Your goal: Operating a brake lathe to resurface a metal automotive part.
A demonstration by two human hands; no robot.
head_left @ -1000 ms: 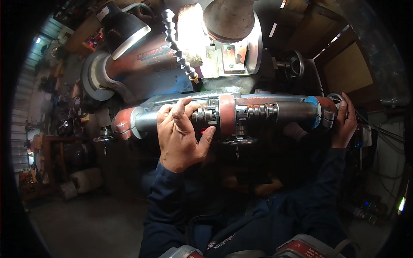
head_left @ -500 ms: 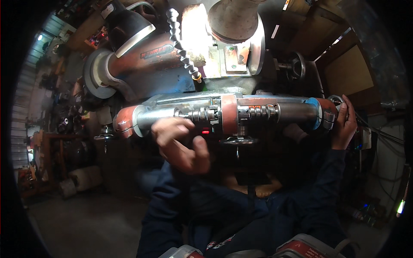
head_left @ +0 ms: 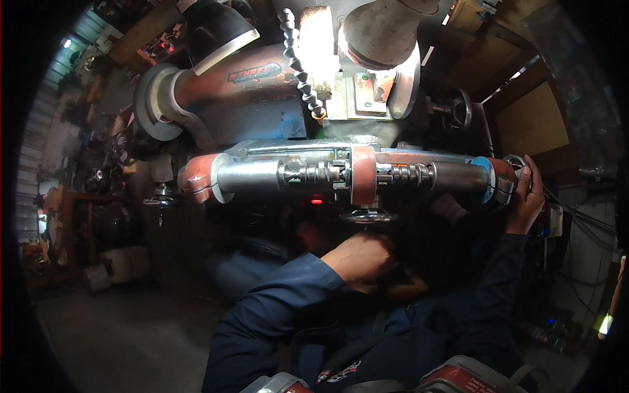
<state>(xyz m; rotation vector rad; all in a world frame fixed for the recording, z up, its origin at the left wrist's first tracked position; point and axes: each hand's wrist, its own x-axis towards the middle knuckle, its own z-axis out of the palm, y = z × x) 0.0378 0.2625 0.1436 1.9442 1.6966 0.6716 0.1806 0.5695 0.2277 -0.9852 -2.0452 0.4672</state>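
Note:
My left hand (head_left: 364,257) is closed in a fist just below the chrome handwheel (head_left: 369,215) at the machine's front middle. Its fingers curl round where the wheel's crank handle sticks out, mostly hidden by the hand. At the machine's right end, my right hand (head_left: 529,200) grips a small metal handwheel (head_left: 516,161), fingers over its rim. Between the hands a shiny stepped metal shaft (head_left: 314,173) lies level between the left steel cylinder (head_left: 252,178) and the right steel cylinder (head_left: 458,177). A red-brown collar (head_left: 363,175) surrounds its middle.
Behind the shaft stand a large wheel guard housing (head_left: 229,85), a segmented coolant hose (head_left: 298,65) and a black lamp (head_left: 216,36). Another handwheel (head_left: 161,198) hangs at the left. A red light (head_left: 316,200) glows under the shaft. Cables (head_left: 583,213) run along the right.
My left hand has come down and right, from in front of the left cylinder to the middle handwheel, its loose fingers now closed. My right hand stays at the end wheel. The view has shifted slightly.

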